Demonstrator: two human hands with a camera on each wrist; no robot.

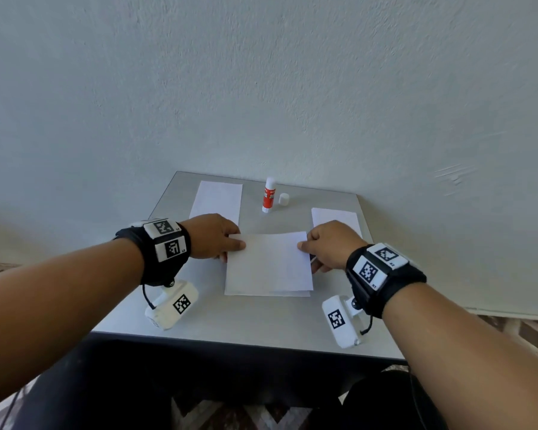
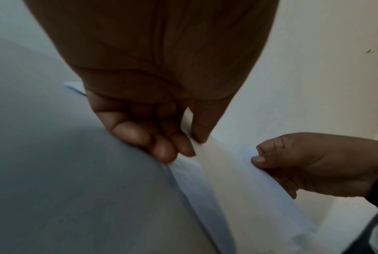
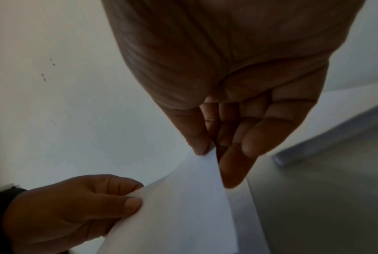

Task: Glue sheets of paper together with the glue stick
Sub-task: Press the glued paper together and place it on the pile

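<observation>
A small grey table stands against a white textured wall.

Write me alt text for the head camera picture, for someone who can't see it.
Two hands, left hand and right hand, pinch the side edges of a white sheet over another sheet on a grey table. Behind it stand an uncapped glue stick and its cap, with another paper sheet far left and one far right.

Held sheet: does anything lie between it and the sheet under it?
Nothing visible does. The left hand and right hand pinch the held sheet just above the lower sheet; the glue stick stands well behind.
</observation>
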